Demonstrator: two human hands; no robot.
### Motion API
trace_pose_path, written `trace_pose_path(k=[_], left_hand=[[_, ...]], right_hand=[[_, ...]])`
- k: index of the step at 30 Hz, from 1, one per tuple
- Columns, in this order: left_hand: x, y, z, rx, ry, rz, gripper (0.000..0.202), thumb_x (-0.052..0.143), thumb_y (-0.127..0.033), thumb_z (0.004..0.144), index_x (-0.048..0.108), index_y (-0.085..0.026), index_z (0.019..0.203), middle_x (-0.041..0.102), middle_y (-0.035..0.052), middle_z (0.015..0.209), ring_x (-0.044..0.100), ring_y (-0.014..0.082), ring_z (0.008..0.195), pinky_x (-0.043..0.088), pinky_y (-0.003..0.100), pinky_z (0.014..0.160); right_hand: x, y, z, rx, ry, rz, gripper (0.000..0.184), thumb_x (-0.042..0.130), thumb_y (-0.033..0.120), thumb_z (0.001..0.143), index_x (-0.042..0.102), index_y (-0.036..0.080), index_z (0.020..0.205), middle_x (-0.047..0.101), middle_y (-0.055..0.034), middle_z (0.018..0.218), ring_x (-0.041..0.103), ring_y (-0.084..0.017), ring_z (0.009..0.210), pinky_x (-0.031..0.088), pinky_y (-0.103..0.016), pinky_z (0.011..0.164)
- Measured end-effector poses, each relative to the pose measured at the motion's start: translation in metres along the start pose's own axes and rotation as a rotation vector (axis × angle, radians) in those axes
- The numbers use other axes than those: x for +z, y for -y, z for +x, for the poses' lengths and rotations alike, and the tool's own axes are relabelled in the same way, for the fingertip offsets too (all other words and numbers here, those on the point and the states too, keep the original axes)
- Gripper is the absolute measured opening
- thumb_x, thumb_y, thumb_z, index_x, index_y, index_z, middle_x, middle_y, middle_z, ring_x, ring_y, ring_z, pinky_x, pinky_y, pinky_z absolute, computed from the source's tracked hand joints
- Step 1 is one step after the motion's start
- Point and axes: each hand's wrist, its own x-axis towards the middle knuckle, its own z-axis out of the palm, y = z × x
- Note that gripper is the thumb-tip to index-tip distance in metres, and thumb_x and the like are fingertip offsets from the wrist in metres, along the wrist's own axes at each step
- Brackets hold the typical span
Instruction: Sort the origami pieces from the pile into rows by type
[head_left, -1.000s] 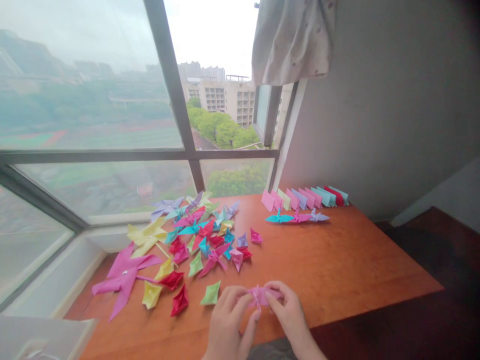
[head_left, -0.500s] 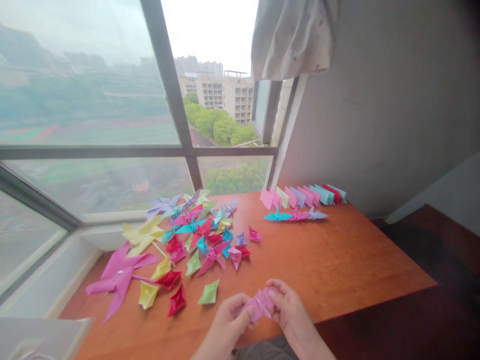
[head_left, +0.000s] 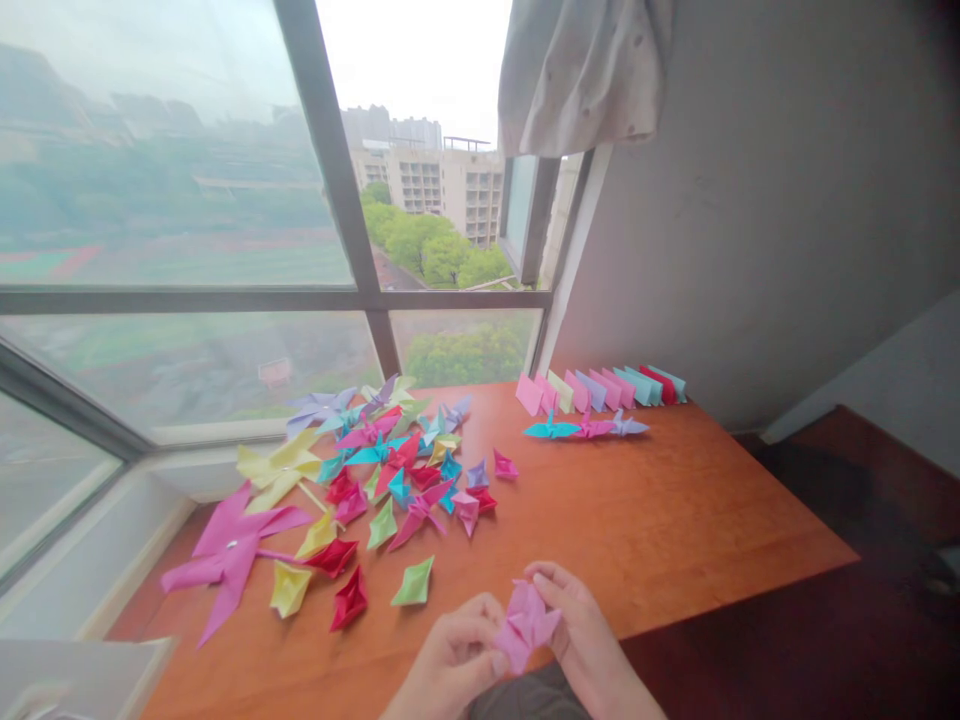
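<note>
Between both hands, above the table's near edge, is a piece of pink folded origami paper with several pointed flaps. My left hand pinches its left side between thumb and fingers. My right hand grips its upper right part, the index finger curled over the top. A green paper boat lies on the table just left of the hands. Farther left are a red paper boat and a yellow one.
A pile of paper boats, cranes and pinwheels covers the table's left side, with a large pink pinwheel nearest the window. At the back right, folded paper pieces stand in a row behind three cranes. The wooden table ends at the right.
The pink paper has been turned and its flaps spread wider, showing a broader face. Both hands have shifted their grip slightly. The whole view has drifted a little.
</note>
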Motion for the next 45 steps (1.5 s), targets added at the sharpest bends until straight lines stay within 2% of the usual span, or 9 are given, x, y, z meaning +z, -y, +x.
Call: trace_pose_path(k=[6,15,20,24,29,33,36,42,45], left_hand=[[0.003,0.008,-0.005,-0.017,-0.025,0.156,0.037,0.072,-0.054,0.076,0.075,-0.018,0.067,0.062,0.004,0.068,0.058,0.0151,0.06,0.046,0.025,0.056],[0.009,0.022,-0.003,-0.232,0.049,0.239,0.035,0.074,-0.048,0.071,0.075,-0.012,0.07,0.056,-0.0014,0.052,0.048,0.01,0.048,0.039,0.021,0.049],[0.008,0.027,-0.006,-0.218,0.04,0.148,0.051,0.07,-0.062,0.071,0.073,-0.011,0.069,0.049,-0.0035,0.046,0.043,0.008,0.042,0.031,0.019,0.042],[0.005,0.023,-0.008,-0.149,0.049,0.106,0.053,0.068,-0.065,0.073,0.073,-0.013,0.068,0.055,-0.0003,0.054,0.05,0.0099,0.049,0.038,0.019,0.048],[0.002,0.017,-0.005,-0.091,0.088,0.063,0.051,0.066,-0.065,0.075,0.073,-0.014,0.07,0.063,0.0037,0.065,0.055,0.0129,0.057,0.042,0.021,0.053],[0.0,0.014,-0.002,-0.101,-0.039,0.041,0.049,0.065,-0.063,0.077,0.07,-0.014,0.074,0.061,0.0018,0.065,0.053,0.0127,0.058,0.041,0.021,0.055],[-0.005,0.014,0.002,-0.081,-0.124,0.087,0.045,0.065,-0.058,0.08,0.069,-0.014,0.075,0.062,0.0021,0.069,0.053,0.0135,0.063,0.042,0.021,0.058],[-0.006,0.011,0.007,-0.044,-0.083,0.219,0.037,0.062,-0.048,0.084,0.068,-0.015,0.071,0.064,0.003,0.068,0.054,0.0152,0.066,0.041,0.022,0.062],[-0.003,0.008,0.009,-0.006,-0.061,0.302,0.032,0.06,-0.043,0.087,0.068,-0.015,0.073,0.064,0.0029,0.069,0.053,0.0147,0.064,0.04,0.022,0.061]], right_hand=[[-0.007,0.007,0.002,-0.056,-0.059,-0.049,0.036,0.084,0.041,0.067,0.067,0.019,0.09,0.059,0.0041,0.062,0.051,-0.008,0.053,0.04,-0.019,0.052],[0.0,0.01,-0.002,-0.031,-0.1,-0.086,0.045,0.086,0.043,0.064,0.063,0.018,0.094,0.055,0.0065,0.058,0.047,-0.006,0.049,0.037,-0.018,0.049],[-0.006,0.013,0.0,0.027,-0.11,0.006,0.042,0.087,0.037,0.064,0.061,0.018,0.092,0.053,0.0077,0.055,0.045,-0.004,0.045,0.034,-0.016,0.045],[-0.007,0.013,0.003,0.062,-0.15,0.101,0.042,0.088,0.031,0.062,0.059,0.019,0.089,0.053,0.0091,0.054,0.041,-0.002,0.043,0.03,-0.013,0.042],[-0.006,0.012,0.006,0.065,-0.132,0.092,0.039,0.087,0.035,0.063,0.055,0.017,0.078,0.053,0.0075,0.055,0.04,-0.002,0.044,0.028,-0.013,0.042],[-0.013,0.019,0.009,-0.193,-0.248,-0.157,0.043,0.084,0.045,0.064,0.062,0.019,0.09,0.063,0.0025,0.072,0.049,-0.006,0.054,0.035,-0.015,0.046],[-0.019,0.025,0.004,-0.426,-0.289,-0.471,0.04,0.072,0.054,0.075,0.066,0.02,0.095,0.066,-0.0015,0.08,0.055,-0.011,0.061,0.041,-0.019,0.051],[-0.002,0.022,-0.015,-0.69,0.064,-1.144,0.022,0.057,0.041,0.09,0.068,0.021,0.088,0.066,-0.0024,0.079,0.059,-0.015,0.071,0.044,-0.024,0.065],[0.003,0.017,-0.014,-0.778,0.062,-1.345,0.021,0.053,0.032,0.093,0.067,0.021,0.082,0.065,-0.0017,0.075,0.058,-0.014,0.068,0.042,-0.023,0.064]])
